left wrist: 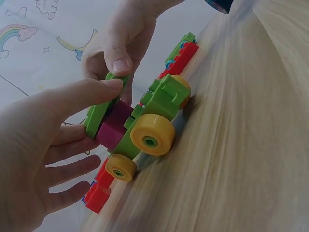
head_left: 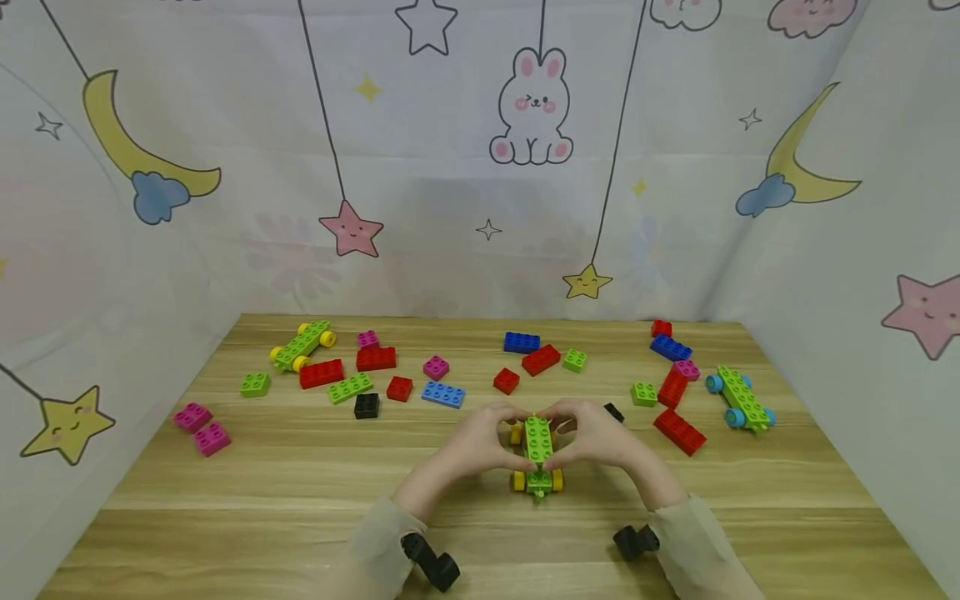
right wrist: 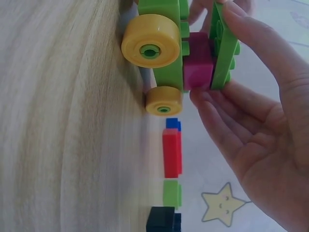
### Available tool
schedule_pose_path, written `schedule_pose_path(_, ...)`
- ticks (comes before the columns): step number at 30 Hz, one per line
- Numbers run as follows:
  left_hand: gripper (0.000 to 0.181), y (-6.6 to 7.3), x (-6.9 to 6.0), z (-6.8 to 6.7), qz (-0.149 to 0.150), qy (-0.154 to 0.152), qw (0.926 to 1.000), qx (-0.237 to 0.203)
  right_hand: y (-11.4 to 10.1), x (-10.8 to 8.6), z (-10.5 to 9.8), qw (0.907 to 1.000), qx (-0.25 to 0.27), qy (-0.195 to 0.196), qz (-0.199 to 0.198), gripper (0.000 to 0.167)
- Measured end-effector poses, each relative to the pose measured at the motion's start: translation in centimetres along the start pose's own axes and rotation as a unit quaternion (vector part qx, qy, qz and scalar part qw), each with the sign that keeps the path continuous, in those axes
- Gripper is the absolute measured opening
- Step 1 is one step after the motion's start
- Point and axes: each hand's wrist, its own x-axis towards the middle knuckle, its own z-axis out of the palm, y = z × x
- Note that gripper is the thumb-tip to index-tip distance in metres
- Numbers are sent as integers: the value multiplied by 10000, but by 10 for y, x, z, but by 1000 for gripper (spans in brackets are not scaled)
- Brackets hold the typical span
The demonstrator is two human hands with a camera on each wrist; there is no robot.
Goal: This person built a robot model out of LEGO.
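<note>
A green toy car base [head_left: 538, 483] with yellow wheels [left wrist: 152, 135] stands on the table between both hands. On its studs sits a magenta brick [right wrist: 198, 65]. Over that brick lies a long light-green plate [head_left: 537, 437], a little tilted in the right wrist view. My left hand [head_left: 480, 442] pinches the plate's left side between thumb and fingers. From the other side, my right hand [head_left: 600, 433] grips the same plate, its thumb at the near end. Whether the plate is fully seated on the magenta brick cannot be told.
A black brick [head_left: 613, 412] lies just behind my right hand. Another green car base with yellow wheels [head_left: 303, 346] stands back left, one with blue wheels [head_left: 738, 398] at right. Several loose bricks, such as a light-blue one [head_left: 443, 394] and a red one [head_left: 679, 431], are scattered about.
</note>
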Motion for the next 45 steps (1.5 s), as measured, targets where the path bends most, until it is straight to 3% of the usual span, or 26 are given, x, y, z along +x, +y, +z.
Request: schedule_pose_path(45, 70, 0, 1, 1, -118, 78, 9999, 21, 0, 2, 0, 9999, 11, 28, 153, 65)
